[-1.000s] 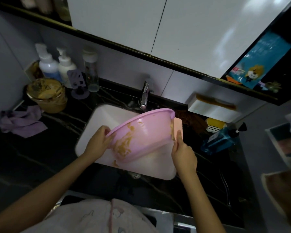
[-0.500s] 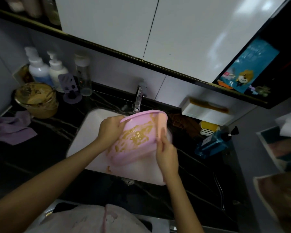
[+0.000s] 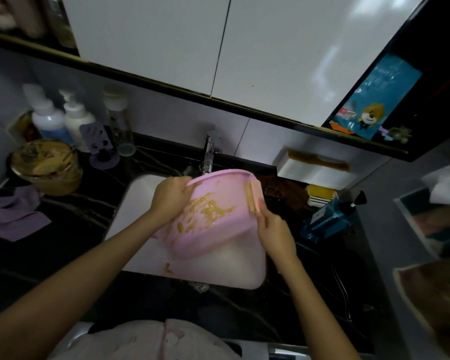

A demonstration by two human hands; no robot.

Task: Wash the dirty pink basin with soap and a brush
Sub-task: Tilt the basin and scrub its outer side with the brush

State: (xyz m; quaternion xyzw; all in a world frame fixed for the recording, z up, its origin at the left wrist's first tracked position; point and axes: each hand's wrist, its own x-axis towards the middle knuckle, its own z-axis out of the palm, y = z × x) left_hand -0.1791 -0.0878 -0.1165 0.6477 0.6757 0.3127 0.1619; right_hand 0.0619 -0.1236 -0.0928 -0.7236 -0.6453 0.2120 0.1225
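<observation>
The pink basin [image 3: 216, 229] is tilted on its side over the white sink [image 3: 140, 203], its smeared brown underside facing me and its rim just below the tap [image 3: 209, 154]. My left hand [image 3: 170, 196] grips the rim on the left. On the right, my right hand [image 3: 273, 229] holds the basin's edge by its handle, where a brown streak shows. A brown blob lies on the sink's front part. The basin's inside is hidden.
A dirty bowl of brown paste [image 3: 47, 165] and a purple cloth [image 3: 13, 216] sit on the black counter at left, with pump bottles [image 3: 63, 118] behind. A blue pump bottle [image 3: 330, 219] lies right of the sink, beside a white wall tray [image 3: 315, 172].
The basin has been turned further, so its smeared underside now faces me, and it sits closer under the tap. Both hands stayed on its edges.
</observation>
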